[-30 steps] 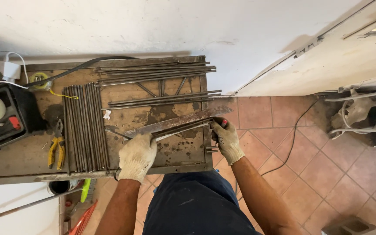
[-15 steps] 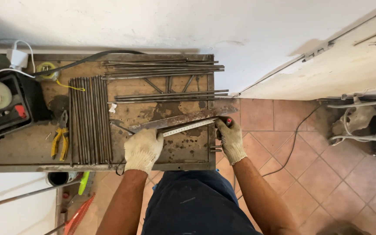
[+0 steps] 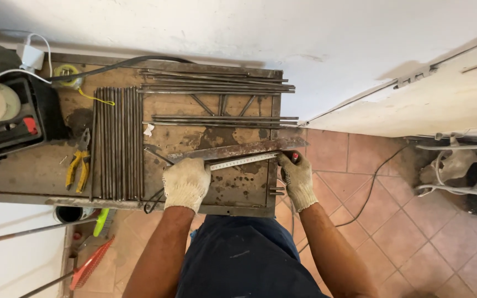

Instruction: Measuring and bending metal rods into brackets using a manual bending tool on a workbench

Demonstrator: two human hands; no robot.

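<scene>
Both hands wear pale knit work gloves. The left hand (image 3: 186, 183) lies flat, fingers spread, pressing down on one end of a folding ruler (image 3: 244, 161). The right hand (image 3: 296, 177) pinches the ruler's other end at the table's right edge, fingers closed on it; something red shows under the fingertips, too small to make out. The ruler lies flat on the table (image 3: 40, 171), just beside and along a rusty flat steel bar (image 3: 233, 150) that runs slightly aslant.

That bar looks stiff and heavy for its width, rough with rust rather than slippery, so it likely grips well in gloves; taking it near the middle or at both ends would probably keep it from tipping. The ruler seems light and thin, apt to slide unless pinned.

Left of the bar sits a row of thin steel rods (image 3: 118, 142), with yellow-handled pliers (image 3: 78, 165) beside them. Farther back lie more long rods (image 3: 216, 83) along the wall.
</scene>
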